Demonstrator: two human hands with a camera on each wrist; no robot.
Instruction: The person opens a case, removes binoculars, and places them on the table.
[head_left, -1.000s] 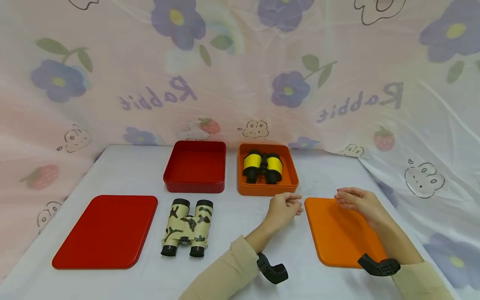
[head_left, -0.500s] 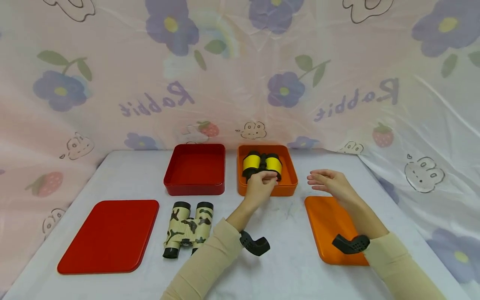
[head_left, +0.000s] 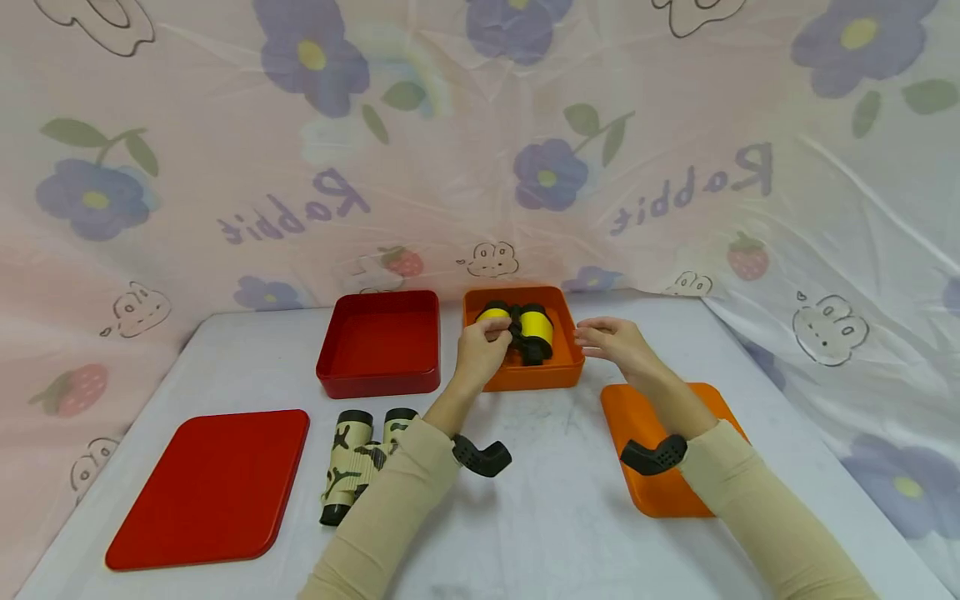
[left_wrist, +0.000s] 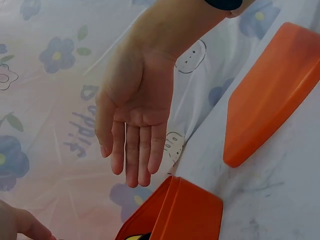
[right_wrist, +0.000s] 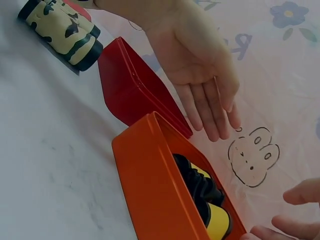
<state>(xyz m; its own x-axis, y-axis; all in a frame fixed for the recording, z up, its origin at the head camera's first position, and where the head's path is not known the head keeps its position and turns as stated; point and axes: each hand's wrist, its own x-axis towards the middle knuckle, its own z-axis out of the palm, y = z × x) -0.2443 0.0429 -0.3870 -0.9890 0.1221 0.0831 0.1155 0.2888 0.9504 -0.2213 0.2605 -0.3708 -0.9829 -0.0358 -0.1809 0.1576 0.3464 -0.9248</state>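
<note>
Yellow-and-black binoculars (head_left: 536,327) lie inside the orange box (head_left: 532,380), their left barrel partly hidden by my left hand (head_left: 480,354). That hand is above the box's left front side, its fingers extended in the right wrist view. By the box's right rim is my right hand (head_left: 615,342), palm turned inward and fingers straight in the left wrist view. Neither hand holds anything; whether the left fingertips touch the binoculars I cannot tell. Camouflage binoculars (head_left: 348,462) lie on the table, partly covered by my left sleeve.
A red box (head_left: 378,385) with no lid on it stands left of the orange one. Its red lid (head_left: 217,492) lies flat at the front left. The orange lid (head_left: 663,496) lies under my right forearm. A printed curtain (head_left: 435,167) hangs behind the white table.
Both hands have moved forward and to the left, from beside and over the orange lid to the two sides of the orange box. The binoculars inside appear unmoved.
</note>
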